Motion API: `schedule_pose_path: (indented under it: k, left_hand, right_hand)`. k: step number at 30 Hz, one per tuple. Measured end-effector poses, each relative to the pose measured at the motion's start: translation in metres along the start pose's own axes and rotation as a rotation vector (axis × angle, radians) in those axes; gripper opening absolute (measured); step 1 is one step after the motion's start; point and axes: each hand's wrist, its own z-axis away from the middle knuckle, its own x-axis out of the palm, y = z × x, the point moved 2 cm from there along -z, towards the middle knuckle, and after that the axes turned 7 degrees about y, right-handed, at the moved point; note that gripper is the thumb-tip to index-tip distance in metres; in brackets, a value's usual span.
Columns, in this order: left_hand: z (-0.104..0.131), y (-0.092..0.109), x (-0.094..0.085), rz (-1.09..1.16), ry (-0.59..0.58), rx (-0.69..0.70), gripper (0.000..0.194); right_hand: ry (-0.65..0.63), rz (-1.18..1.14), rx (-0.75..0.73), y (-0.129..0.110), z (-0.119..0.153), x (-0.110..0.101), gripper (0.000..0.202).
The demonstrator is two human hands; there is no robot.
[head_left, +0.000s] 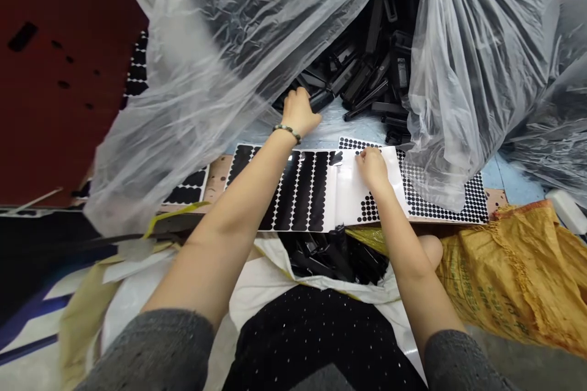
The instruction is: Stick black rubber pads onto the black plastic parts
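Note:
My left hand (299, 111), with a beaded bracelet at the wrist, reaches to the near edge of a pile of black plastic parts (362, 76); its fingers are bent at one part, and their grip is partly hidden. My right hand (372, 166) has its fingertips pressed together over a mostly bare white sheet (349, 186) that carries a few small black dots. Left of it lies a sheet with wide black sticker strips (301, 186). A sheet of many small black dots (458, 201) extends to the right, partly under clear plastic.
Clear plastic bags (481, 43) flank the pile. An open white sack (279, 263) with black parts sits below the table edge, in front of my lap. A yellow woven sack (518, 275) is at right, a dark red panel (59, 85) at left.

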Motion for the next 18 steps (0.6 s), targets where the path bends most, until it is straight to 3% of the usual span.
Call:
schedule_pose_path:
  k: [3, 7, 10, 14, 16, 18]
  left_hand:
    - [0.025, -0.007, -0.015, 0.362, -0.025, -0.159, 0.040]
    - [0.083, -0.019, -0.020, 0.798, -0.247, -0.403, 0.031]
    - [0.126, -0.025, -0.019, 1.079, -0.349, -0.520, 0.028]
    - [0.161, -0.030, -0.018, 1.181, -0.356, -0.495, 0.039]
    - [0.169, -0.031, -0.018, 1.156, -0.349, -0.440, 0.041]
    - [0.174, -0.031, -0.018, 1.111, -0.329, -0.376, 0.039]
  right_hand:
    - [-0.013, -0.002, 0.019, -0.002, -0.006, 0.006, 0.010]
    - [-0.016, -0.031, 0.022, -0.003, -0.003, 0.005, 0.017]
    - [0.014, -0.311, 0.060, -0.006, 0.013, 0.003, 0.011]
    - [-0.108, -0.930, 0.106, -0.022, 0.049, 0.002, 0.017]
    - [-0.155, -1.038, 0.070, -0.034, 0.063, 0.001, 0.021]
    - [-0.123, -1.029, 0.009, -0.043, 0.072, -0.001, 0.023]
